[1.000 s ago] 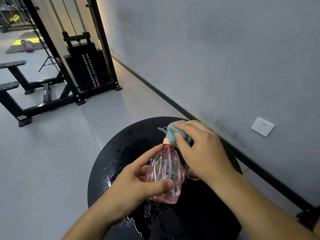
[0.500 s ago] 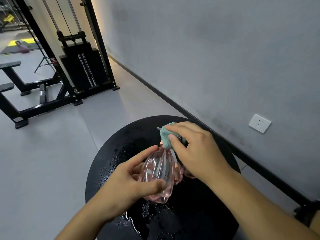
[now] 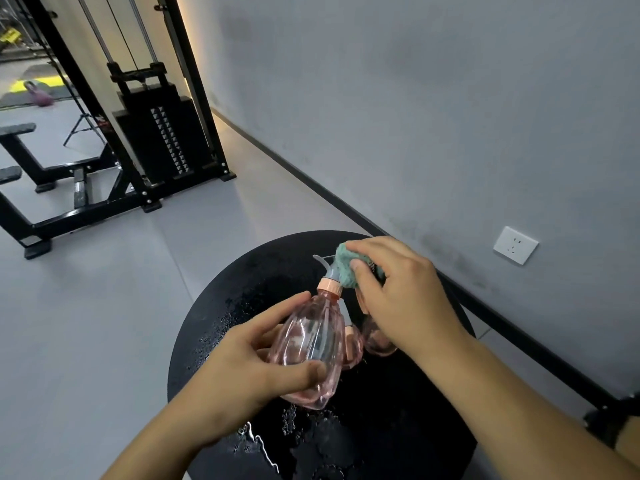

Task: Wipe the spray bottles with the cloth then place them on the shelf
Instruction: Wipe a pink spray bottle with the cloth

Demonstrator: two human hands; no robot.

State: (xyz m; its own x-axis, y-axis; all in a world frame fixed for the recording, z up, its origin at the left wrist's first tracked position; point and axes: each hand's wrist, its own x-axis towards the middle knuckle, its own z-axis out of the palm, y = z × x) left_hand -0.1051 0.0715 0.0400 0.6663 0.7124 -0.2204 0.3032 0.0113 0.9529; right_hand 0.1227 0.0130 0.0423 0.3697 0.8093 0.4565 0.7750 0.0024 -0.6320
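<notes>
My left hand (image 3: 256, 362) grips a clear pink spray bottle (image 3: 313, 344) by its body, holding it tilted above a round black table (image 3: 398, 410). My right hand (image 3: 398, 292) pinches a teal cloth (image 3: 346, 268) against the bottle's grey spray head, just above the pink collar. The grey trigger sticks out to the left of the cloth. More pink bottles (image 3: 375, 341) stand on the table behind the held one, mostly hidden under my right hand. No shelf is in view.
Water drops and a small puddle (image 3: 258, 441) lie on the tabletop. A grey wall with a white socket (image 3: 515, 245) runs along the right. A black cable weight machine (image 3: 156, 133) and benches stand at the back left on grey floor.
The bottle has tilted slightly left in my left hand, and my right hand has shifted the cloth a little on the spray head. The trigger shows more than before.
</notes>
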